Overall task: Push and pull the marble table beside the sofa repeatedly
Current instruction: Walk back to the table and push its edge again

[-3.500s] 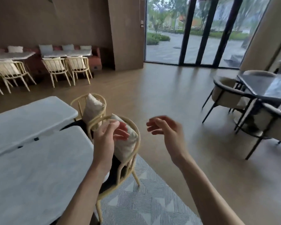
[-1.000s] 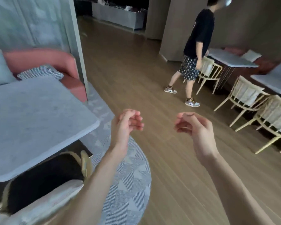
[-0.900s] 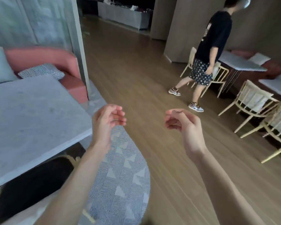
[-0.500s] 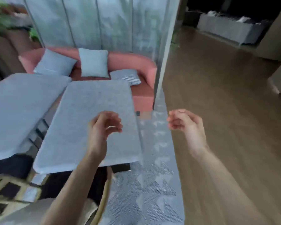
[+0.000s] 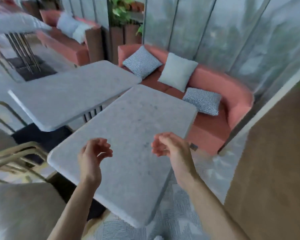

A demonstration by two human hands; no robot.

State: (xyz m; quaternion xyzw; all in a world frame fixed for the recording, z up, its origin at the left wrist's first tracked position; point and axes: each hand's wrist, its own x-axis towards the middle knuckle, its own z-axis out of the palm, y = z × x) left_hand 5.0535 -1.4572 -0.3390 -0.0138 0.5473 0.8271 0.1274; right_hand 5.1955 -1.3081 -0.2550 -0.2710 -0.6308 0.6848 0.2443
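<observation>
Left hand (image 5: 93,156) and right hand (image 5: 170,149) held loosely curled, empty, above marble tabletop (image 5: 128,135) beside sofa (image 5: 215,104). No grip taken; pushing and pulling judged not yet begun.
</observation>
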